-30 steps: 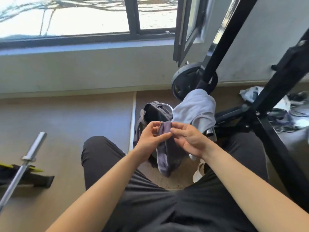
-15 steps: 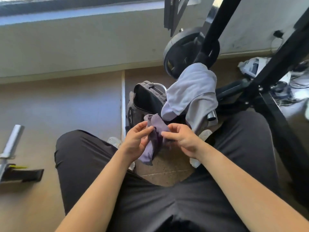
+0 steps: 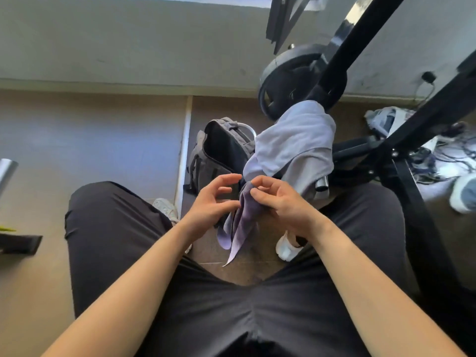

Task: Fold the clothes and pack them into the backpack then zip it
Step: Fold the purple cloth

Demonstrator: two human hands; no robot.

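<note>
Backpack [image 3: 224,153] sits unzipped, inside just looks dark; right hand [image 3: 286,204] pinches the purple cloth [image 3: 240,222], left hand [image 3: 213,204] loose, fingers spread.

The brown floor [image 3: 103,155] carries the open backpack [image 3: 221,150], 1 weight plate [image 3: 286,81] (possibly leaning) and tangled cables [image 3: 438,155].

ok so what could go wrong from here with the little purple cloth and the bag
1. Only the right hand pinches the purple cloth; the left hand is open beside it, so the cloth could slip to the floor.
2. The cloth hangs loose and unfolded, so it may go in bunched.
3. The grey garment drapes over the open backpack edge and could block the opening or snag the zip.
</note>
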